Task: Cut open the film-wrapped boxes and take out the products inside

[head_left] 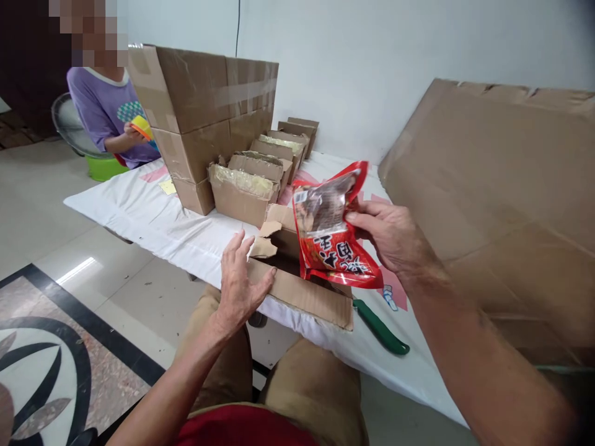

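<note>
My right hand [388,232] grips a red plastic food packet [328,229] by its right edge, thumb on top. The packet has large dark lettering outlined in white and a see-through window; it is tilted above an open cardboard box [307,294]. Spread fingers show on my left hand [242,279], which rests at the left end of that box, by its torn flaps [266,240]. The packet hides part of the box's inside. A green handle [382,328] lies on the cloth at the box's right; whatever it belongs to is hidden under the flap.
Behind the open box, several small cartons [246,189] stand in a row beside a tall stack of taped cartons [199,93]. A large cardboard box [493,204] fills the right side. Across the white-covered table [186,241], a person in purple [100,108] holds a yellow-orange object [142,127].
</note>
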A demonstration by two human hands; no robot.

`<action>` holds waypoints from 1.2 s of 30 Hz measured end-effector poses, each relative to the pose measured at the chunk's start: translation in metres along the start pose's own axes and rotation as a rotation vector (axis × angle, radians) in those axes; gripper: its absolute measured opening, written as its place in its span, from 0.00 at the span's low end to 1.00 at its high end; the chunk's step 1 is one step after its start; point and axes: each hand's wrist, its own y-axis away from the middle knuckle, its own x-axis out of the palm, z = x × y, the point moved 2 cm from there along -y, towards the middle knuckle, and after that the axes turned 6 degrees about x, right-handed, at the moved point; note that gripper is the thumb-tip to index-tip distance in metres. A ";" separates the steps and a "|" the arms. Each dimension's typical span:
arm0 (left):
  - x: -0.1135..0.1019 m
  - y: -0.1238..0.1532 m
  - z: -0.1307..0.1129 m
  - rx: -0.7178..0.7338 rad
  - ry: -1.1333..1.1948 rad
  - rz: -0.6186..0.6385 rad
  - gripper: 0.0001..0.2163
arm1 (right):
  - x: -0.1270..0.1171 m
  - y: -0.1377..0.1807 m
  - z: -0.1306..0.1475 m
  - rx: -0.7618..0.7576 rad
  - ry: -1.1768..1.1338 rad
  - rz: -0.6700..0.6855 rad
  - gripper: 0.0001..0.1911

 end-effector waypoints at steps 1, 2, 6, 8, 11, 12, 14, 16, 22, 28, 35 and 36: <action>-0.004 -0.002 -0.009 0.070 -0.025 -0.011 0.32 | -0.005 0.003 0.003 0.020 -0.072 -0.037 0.07; -0.006 -0.005 -0.020 0.148 -0.044 -0.005 0.34 | -0.008 0.006 0.005 0.042 -0.131 -0.058 0.08; -0.007 -0.018 -0.064 0.353 -0.097 0.090 0.39 | -0.008 0.021 0.014 0.069 -0.248 -0.083 0.09; -0.005 -0.028 -0.079 0.343 -0.077 0.130 0.39 | -0.001 0.034 0.020 0.046 -0.257 -0.061 0.09; -0.007 -0.045 -0.087 0.243 0.119 0.102 0.31 | 0.012 0.057 0.037 -0.007 -0.232 0.018 0.11; -0.010 -0.051 -0.087 0.185 0.237 0.063 0.28 | 0.015 0.064 0.042 -0.036 -0.215 0.039 0.12; -0.017 -0.062 -0.082 0.023 0.549 -0.005 0.21 | 0.015 0.075 0.053 -0.141 -0.165 0.018 0.14; -0.025 -0.072 -0.075 -0.170 0.877 -0.016 0.18 | 0.007 0.078 0.059 -0.287 -0.102 -0.104 0.14; -0.043 -0.093 -0.062 -0.422 1.208 0.090 0.17 | -0.019 0.060 0.047 -0.266 0.057 -0.102 0.31; -0.041 -0.104 -0.056 -0.502 1.287 0.253 0.19 | -0.014 0.068 0.051 -0.232 0.024 0.097 0.33; -0.048 -0.129 -0.060 -0.373 1.197 0.263 0.28 | -0.010 0.074 0.065 -0.363 -0.167 -0.114 0.22; -0.049 -0.133 -0.062 -0.331 1.174 0.241 0.28 | -0.011 0.073 0.067 -0.383 -0.152 -0.133 0.22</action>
